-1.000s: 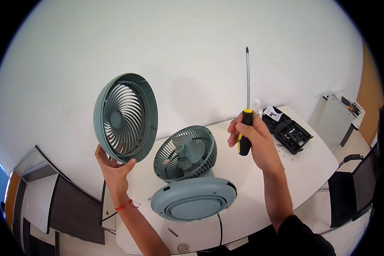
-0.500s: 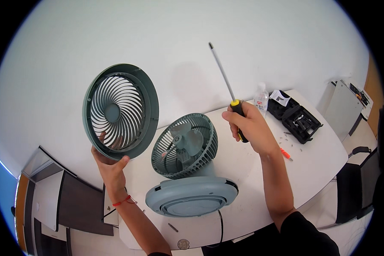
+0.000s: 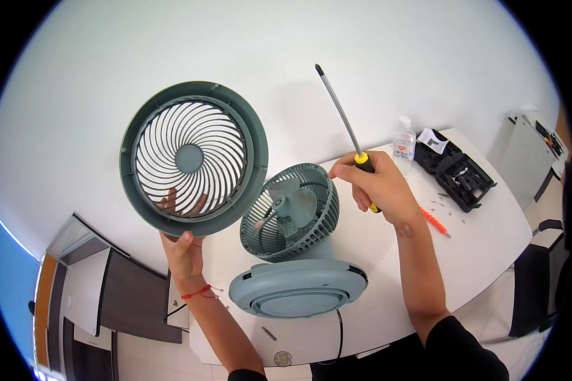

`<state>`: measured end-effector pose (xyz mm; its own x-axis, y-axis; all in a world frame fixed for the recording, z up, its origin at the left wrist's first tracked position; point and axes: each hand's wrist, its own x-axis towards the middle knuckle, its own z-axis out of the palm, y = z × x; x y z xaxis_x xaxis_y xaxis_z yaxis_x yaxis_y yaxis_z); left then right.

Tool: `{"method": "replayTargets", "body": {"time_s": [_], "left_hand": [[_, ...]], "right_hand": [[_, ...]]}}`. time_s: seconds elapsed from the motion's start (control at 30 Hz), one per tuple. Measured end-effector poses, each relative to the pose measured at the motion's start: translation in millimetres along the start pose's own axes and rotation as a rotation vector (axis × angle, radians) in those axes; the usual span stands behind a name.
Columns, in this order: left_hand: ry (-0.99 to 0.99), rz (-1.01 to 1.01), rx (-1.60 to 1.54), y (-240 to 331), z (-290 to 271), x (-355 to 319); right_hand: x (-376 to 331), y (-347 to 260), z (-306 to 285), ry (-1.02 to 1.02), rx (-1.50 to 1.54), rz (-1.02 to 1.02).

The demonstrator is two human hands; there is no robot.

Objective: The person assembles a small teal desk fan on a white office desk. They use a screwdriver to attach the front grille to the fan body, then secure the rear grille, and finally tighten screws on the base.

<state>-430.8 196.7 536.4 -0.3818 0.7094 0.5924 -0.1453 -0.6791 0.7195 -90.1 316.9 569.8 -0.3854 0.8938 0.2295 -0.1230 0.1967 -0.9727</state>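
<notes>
Partly spread left fingers (image 3: 184, 243) hold grille (image 3: 189, 158); right fingers (image 3: 354, 173) wrap screwdriver (image 3: 361, 159).

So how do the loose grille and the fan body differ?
The loose grille is held up by the left hand; the fan body rests on the table. The loose grille is slatted; the fan body shows blades inside its cage. Both are grey-green.

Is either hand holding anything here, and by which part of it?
The left hand holds the round grey-green fan grille by its lower rim; the right hand holds the screwdriver by its black-and-yellow handle.
</notes>
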Motion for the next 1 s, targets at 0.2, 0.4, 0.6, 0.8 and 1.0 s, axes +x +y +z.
{"method": "replayTargets", "body": {"time_s": [0.2, 0.4, 0.6, 0.8, 1.0], "left_hand": [[-0.041, 0.039, -0.026, -5, -7, -2], [-0.121, 0.05, -0.109, -14, -18, -3], [-0.16, 0.056, -0.236, -20, -17, -3], [-0.168, 0.027, -0.239, -18, -7, -5], [-0.158, 0.008, -0.224, -19, -1, -4]], "right_hand": [[-2, 1, 6, -0.015, 0.015, -0.041], [-5, 3, 29, -0.044, 0.065, -0.032], [-4, 6, 46, -0.111, 0.117, -0.087], [-1, 8, 40, -0.198, 0.178, -0.104], [2, 8, 33, -0.212, 0.192, -0.118]]}}
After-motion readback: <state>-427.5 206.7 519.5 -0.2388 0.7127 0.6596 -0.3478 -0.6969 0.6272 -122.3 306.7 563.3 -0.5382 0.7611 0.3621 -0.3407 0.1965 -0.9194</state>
